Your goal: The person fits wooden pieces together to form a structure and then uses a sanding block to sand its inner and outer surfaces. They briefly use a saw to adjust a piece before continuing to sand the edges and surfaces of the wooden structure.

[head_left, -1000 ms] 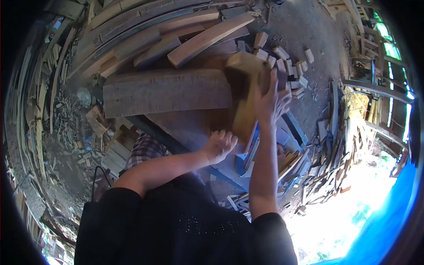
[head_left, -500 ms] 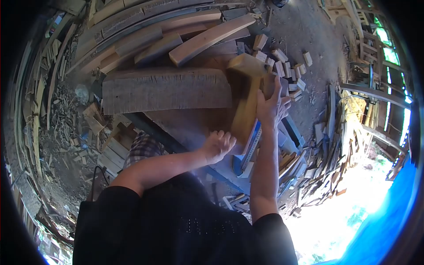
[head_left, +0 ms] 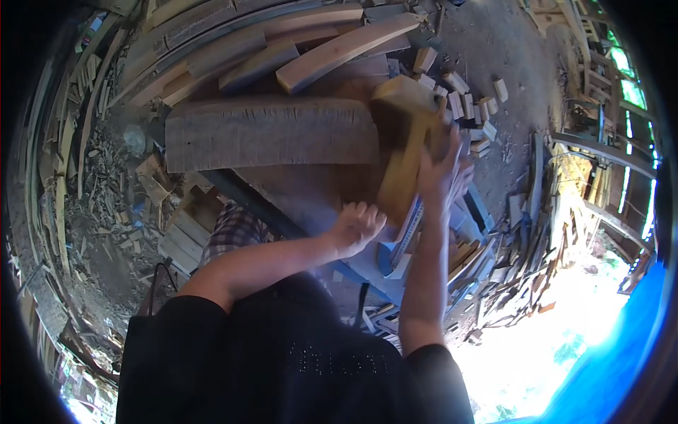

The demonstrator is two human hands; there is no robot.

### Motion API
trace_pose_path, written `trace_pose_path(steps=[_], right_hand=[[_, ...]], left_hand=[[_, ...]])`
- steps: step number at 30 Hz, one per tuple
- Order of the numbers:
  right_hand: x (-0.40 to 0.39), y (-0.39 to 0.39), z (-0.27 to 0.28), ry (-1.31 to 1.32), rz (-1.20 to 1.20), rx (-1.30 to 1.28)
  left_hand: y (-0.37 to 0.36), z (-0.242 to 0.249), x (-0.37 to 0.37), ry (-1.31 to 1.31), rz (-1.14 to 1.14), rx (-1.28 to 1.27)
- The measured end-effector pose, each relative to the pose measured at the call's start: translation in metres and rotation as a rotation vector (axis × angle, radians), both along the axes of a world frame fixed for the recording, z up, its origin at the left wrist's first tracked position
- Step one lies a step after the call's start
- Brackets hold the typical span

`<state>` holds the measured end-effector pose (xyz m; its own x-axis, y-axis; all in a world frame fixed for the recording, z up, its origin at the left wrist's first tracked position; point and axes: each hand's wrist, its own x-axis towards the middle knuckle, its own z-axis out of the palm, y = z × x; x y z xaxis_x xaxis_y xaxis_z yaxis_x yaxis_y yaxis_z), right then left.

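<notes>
A yellowish, angled piece of wood [head_left: 405,173] stands in front of me, partly blurred, its wider far end bending left. My right hand [head_left: 443,173] grips its right side, with the thumb toward the wood and the fingers stretched forward; some fingertips are smeared by motion. At the near end, my left hand [head_left: 359,227] is closed, knuckles up, against the wood; its palm side is hidden. Along the wood's right side runs a blue and white edge with scale-like marks [head_left: 411,225]. A broad, rough grey-brown wooden block [head_left: 272,138] lies left of the piece.
Long curved timbers [head_left: 346,53] are stacked beyond the block. Several small wood blocks [head_left: 466,106] lie on the ground at the far right. Scrap wood [head_left: 522,254] is heaped on the right, and a dark bar [head_left: 251,201] slants past my knee.
Both hands and the yellowish wood appear slightly farther right in view. The surroundings have shifted a little too, so the camera has moved. Both hands keep their hold.
</notes>
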<state>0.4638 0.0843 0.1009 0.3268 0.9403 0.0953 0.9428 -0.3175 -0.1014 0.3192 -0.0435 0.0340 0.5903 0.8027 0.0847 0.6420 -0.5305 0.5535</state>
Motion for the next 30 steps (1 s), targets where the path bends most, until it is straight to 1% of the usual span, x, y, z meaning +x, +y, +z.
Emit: trace_pose_path(steps=[1,2,4,5,8,9,12,13,15,17,20,21,23,24,25,26,28,29,30], right_hand=[[-0.001,0.015,0.003,0.027,-0.047,0.004],[-0.001,0.007,0.005,0.032,-0.058,0.009],[-0.005,-0.012,0.009,-0.035,0.018,0.042],[-0.002,-0.045,0.004,-0.015,0.022,-0.011],[-0.020,-0.161,0.015,-0.122,0.098,-0.077],[-0.022,-0.181,0.013,-0.155,0.114,-0.093],[-0.019,-0.157,0.005,-0.187,0.133,-0.029],[-0.019,-0.127,0.007,-0.117,0.045,-0.108],[-0.002,-0.060,-0.005,-0.064,0.127,0.022],[-0.010,0.002,0.010,-0.034,-0.015,-0.045],[-0.006,0.000,0.008,-0.078,0.019,-0.005],[-0.001,-0.028,0.004,-0.075,0.065,-0.020],[-0.010,-0.098,0.011,-0.122,0.091,-0.050],[-0.016,-0.138,0.012,-0.171,0.112,-0.041],[-0.018,-0.159,0.012,-0.219,0.139,-0.036],[-0.017,-0.153,0.012,-0.228,0.153,-0.036],[-0.016,-0.146,0.008,-0.177,0.113,-0.084],[-0.017,-0.113,0.009,-0.148,0.083,-0.114],[-0.013,-0.076,0.006,-0.134,0.100,-0.062]], left_hand=[[-0.002,0.001,0.000,0.025,-0.016,-0.023],[-0.006,0.002,0.000,0.030,-0.027,-0.019],[-0.006,0.000,0.001,0.040,-0.017,0.008],[-0.004,-0.001,0.002,0.029,-0.024,0.022],[-0.009,-0.004,0.002,-0.041,-0.006,-0.011],[-0.010,-0.005,0.003,-0.070,0.020,-0.001],[-0.005,-0.004,0.002,-0.076,0.049,-0.006],[-0.004,-0.001,0.003,-0.063,0.031,-0.011],[0.001,0.000,0.005,-0.025,0.031,0.005],[0.003,0.001,0.006,0.005,0.028,0.028],[0.002,0.000,0.005,-0.007,0.028,0.032],[0.004,0.000,0.004,-0.016,0.023,0.052],[-0.002,0.000,0.003,-0.072,0.021,-0.002],[-0.002,0.002,0.002,-0.087,0.026,0.004],[-0.003,0.003,0.002,-0.106,0.054,0.010],[-0.002,0.003,0.002,-0.121,0.087,0.013],[-0.003,0.000,0.004,-0.066,0.070,-0.006],[-0.002,-0.001,0.005,-0.054,0.061,-0.004],[-0.003,-0.002,0.005,-0.038,0.048,0.000]])
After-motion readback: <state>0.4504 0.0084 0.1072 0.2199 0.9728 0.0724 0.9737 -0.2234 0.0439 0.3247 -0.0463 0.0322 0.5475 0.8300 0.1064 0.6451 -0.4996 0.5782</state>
